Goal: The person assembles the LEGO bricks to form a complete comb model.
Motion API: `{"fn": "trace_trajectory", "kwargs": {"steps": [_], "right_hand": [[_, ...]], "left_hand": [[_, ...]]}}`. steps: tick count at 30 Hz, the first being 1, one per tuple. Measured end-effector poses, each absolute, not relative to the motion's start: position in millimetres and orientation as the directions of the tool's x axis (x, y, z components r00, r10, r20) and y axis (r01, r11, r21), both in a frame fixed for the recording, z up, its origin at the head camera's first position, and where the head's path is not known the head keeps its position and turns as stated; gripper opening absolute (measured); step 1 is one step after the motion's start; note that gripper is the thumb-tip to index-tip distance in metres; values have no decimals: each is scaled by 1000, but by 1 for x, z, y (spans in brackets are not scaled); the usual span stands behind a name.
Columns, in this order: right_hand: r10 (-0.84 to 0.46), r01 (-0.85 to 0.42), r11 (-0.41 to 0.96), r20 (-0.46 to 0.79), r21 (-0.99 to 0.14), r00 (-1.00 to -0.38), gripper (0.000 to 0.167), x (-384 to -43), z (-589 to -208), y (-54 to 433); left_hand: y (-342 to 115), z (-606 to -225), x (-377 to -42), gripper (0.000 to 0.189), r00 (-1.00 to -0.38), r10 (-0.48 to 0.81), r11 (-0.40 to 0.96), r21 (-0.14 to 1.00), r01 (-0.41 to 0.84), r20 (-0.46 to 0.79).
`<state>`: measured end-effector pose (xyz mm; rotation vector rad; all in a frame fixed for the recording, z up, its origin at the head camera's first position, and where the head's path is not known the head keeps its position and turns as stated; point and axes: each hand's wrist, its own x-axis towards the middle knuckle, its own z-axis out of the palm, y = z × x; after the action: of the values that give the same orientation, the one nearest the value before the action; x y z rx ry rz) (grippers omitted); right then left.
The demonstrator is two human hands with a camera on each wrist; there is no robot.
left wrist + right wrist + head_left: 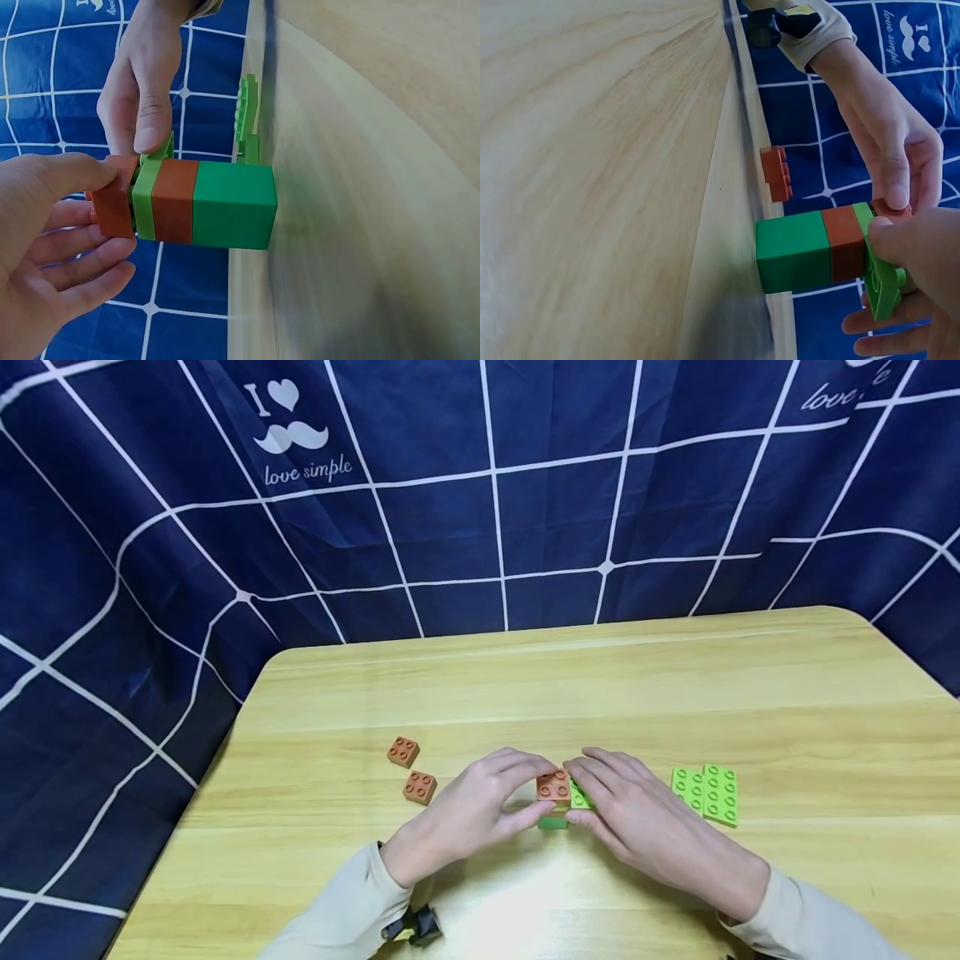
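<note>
A stack of toy building bricks stands on the table: a green block (234,204) at the bottom, an orange-brown brick (175,201) over it, then a light green plate (883,281) jutting out to the right. My left hand (476,797) pinches another orange-brown brick (553,788) between thumb and fingers at the top of the stack. In the left wrist view this brick sits slightly tilted, with plate studs showing in the gap beneath it. Thumb and fingers of my right hand (637,810) hold the jutting part of the plate.
Two loose orange-brown bricks, one farther back (403,751) and one nearer (420,787), lie left of my hands. Two light green plates (721,795) lie side by side to the right. A dark blue, white-lined cloth (435,527) hangs behind the wooden table (525,693).
</note>
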<state>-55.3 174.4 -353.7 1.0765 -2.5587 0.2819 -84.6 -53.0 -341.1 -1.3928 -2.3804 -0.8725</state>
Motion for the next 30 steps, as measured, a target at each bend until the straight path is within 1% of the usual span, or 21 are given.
{"fn": "trace_trajectory", "kwargs": {"steps": [3,5,8,11,15,18,21,25,30], "right_hand": [[-649,-719,693,390,-51,-653,59,-56,-353,176],[-640,-714,697,393,-66,-661,57,-55,-352,176],[-619,-708,700,410,-99,-670,54,-54,-348,175],[-601,-721,681,465,-128,-650,49,-54,-345,170],[-595,-748,651,526,-126,-607,44,-56,-343,164],[-602,-762,639,547,-107,-582,44,-58,-344,160],[-605,-763,640,554,-88,-572,48,-59,-346,160],[-603,-761,645,562,-75,-566,53,-61,-348,160],[-603,-763,643,572,-65,-556,58,-62,-350,159]], "left_hand": [[-54,-342,-85,34,-516,716,361,383,850,470],[-55,-341,-86,36,-528,723,353,419,837,446],[-58,-340,-87,40,-558,723,348,483,804,408],[-61,-338,-87,41,-594,709,364,525,769,379],[-61,-337,-85,42,-613,709,416,494,763,349],[-60,-339,-84,41,-605,714,441,446,779,352],[-58,-341,-83,40,-603,708,451,422,786,367],[-57,-342,-84,40,-619,698,457,440,773,361],[-57,-341,-84,40,-643,694,473,469,746,324]]}}
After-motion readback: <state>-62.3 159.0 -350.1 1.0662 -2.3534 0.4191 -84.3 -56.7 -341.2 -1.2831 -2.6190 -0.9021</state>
